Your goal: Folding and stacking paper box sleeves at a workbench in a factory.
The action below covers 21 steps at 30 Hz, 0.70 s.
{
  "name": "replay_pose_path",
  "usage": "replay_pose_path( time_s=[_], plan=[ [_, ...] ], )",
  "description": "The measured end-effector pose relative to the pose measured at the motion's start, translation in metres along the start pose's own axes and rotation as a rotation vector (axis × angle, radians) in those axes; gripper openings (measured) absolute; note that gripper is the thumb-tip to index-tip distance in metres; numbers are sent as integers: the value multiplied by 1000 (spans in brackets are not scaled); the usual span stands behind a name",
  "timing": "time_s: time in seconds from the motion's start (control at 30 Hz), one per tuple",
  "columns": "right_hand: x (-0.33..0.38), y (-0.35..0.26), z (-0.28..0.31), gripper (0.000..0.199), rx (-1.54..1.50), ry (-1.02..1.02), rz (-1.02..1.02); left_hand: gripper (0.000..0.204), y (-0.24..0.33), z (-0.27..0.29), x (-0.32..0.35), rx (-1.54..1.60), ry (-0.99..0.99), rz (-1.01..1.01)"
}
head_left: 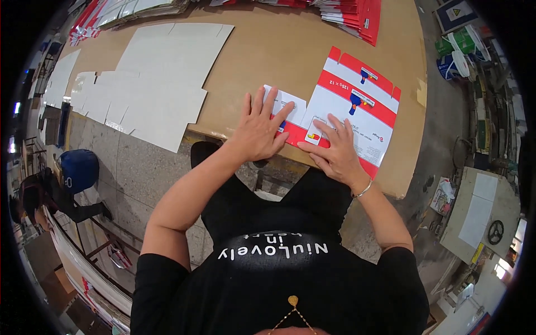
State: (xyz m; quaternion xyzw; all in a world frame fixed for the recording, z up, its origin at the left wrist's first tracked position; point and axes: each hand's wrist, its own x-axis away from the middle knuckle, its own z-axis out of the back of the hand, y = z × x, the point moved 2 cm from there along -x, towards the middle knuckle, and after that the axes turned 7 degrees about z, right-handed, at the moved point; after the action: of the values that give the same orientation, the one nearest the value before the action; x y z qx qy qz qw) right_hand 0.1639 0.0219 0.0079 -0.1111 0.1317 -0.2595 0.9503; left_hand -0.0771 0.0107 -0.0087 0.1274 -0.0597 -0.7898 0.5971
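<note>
A flat red and white printed carton blank (357, 103) lies on the brown table, near its front edge. My left hand (259, 128) rests with spread fingers on the blank's left flap (296, 106). On the lower left part of its main panel, my right hand (335, 148) lies flat with the fingers apart. Both hands press from above and grip nothing. To the left, large white cardboard sheets (162, 72) with notched edges lie flat, one reaching past the table's front edge.
Stacks of red and white cartons (357, 19) stand along the far edge of the table (262, 50). Buckets (455, 64) stand beyond its right side. At the far left are a blue container (79, 170) and another person (50, 195).
</note>
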Motion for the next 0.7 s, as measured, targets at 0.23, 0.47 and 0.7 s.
replay_pose_path(
  time_s=[0.23,0.47,0.7],
  plan=[
    [-2,-4,-1,54,58,-8,-173,66,37,-10,-13,-120,26,310],
    [-9,-9,-7,52,46,9,-206,66,40,-12,-29,-150,24,457],
    [-9,-10,-9,50,39,35,-215,67,46,-19,-49,-191,35,529]
  ],
)
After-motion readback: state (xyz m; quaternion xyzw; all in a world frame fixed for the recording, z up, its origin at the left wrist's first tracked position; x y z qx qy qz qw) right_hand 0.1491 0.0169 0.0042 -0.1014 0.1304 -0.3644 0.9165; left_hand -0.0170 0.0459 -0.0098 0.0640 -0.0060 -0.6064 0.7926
